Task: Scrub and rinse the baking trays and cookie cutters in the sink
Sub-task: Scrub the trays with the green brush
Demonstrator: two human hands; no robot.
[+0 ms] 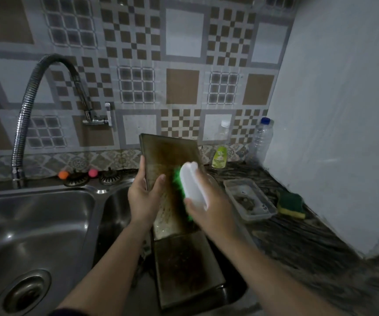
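Note:
A stained baking tray [168, 156] stands tilted up over the right sink basin [115, 213]. My left hand [144, 197] grips its left edge, thumb across the face. My right hand [209, 215] holds a white scrub brush [193, 185] with green bristles pressed against the tray's surface. A second dark tray [188, 267] lies lower in the same basin, beneath the first. No cookie cutters are visible.
The left basin [35, 236] with its drain sits under a flexible steel faucet [24, 124]. On the counter at right are a dish-soap bottle [220, 153], a clear plastic bottle [261, 140], a small plastic container [250, 199] and a green-yellow sponge [291, 204].

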